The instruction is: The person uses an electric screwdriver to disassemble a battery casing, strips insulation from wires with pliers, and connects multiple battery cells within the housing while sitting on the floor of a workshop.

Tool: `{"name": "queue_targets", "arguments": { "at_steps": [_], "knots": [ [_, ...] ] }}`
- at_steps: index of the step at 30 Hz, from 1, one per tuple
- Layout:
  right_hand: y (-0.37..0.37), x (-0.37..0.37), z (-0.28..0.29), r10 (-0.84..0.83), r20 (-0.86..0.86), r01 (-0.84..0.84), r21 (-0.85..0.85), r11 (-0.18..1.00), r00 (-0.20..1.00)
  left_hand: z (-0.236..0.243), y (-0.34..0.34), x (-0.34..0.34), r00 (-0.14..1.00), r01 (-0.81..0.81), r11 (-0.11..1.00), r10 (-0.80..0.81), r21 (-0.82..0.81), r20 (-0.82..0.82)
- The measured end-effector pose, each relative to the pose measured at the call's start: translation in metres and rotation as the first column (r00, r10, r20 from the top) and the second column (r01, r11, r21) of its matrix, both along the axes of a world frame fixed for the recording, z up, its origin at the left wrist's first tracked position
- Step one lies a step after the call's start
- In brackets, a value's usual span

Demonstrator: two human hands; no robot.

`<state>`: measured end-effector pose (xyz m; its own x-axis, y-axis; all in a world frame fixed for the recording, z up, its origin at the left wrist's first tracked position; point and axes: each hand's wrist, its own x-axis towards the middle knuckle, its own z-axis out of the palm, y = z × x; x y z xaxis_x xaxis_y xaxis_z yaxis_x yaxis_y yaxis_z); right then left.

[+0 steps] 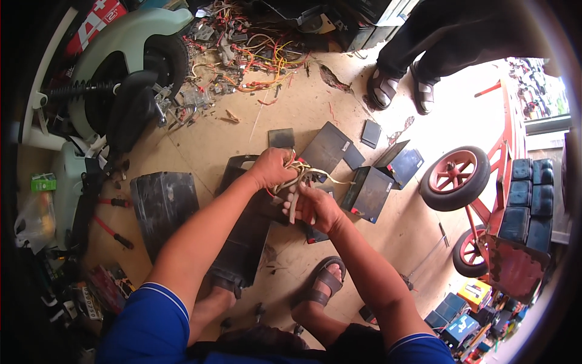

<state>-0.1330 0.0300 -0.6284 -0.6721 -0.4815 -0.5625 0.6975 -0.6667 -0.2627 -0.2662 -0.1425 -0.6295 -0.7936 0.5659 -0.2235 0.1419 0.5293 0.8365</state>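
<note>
A tangled bundle of pale wires (pixel 305 173), with a little red among them, is between my two hands. My left hand (pixel 271 168) is closed on the bundle from the upper left. My right hand (pixel 316 205) pinches wires from the lower right, and a pale length hangs down by its fingers. Under my hands and left forearm lies a long black plastic case (pixel 245 242) with a handle opening at its far end. Dark block batteries stand just beyond and to the right, one large (pixel 327 145) and another (pixel 368 193) with red at a corner.
A curved black cover (pixel 165 209) lies left, near red-handled pliers (pixel 115 233). Loose wires (pixel 260 57) heap at the back. A scooter wheel (pixel 165 64) stands far left. A red-wheeled hand cart (pixel 456 177) is at right. Another person's sandalled feet (pixel 383 88) stand at the back right.
</note>
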Motion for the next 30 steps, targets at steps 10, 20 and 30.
{"name": "queue_targets", "arguments": {
  "at_steps": [10,20,30],
  "knots": [
    [-0.008,0.0,0.012,0.007,0.025,-0.012,0.189,0.982,1.0,0.003,0.001,0.0,1.0,0.006,1.0,-0.006,-0.018,0.012],
    [-0.039,-0.007,0.023,-0.091,0.117,0.021,0.496,0.868,0.989,-0.01,0.0,0.0,1.0,0.0,0.999,-0.001,-0.044,-0.026],
    [-0.019,-0.002,0.013,-0.062,0.097,0.031,0.3,0.954,0.993,0.002,0.002,0.0,0.999,-0.021,1.0,0.022,-0.02,0.028]
  ]
}}
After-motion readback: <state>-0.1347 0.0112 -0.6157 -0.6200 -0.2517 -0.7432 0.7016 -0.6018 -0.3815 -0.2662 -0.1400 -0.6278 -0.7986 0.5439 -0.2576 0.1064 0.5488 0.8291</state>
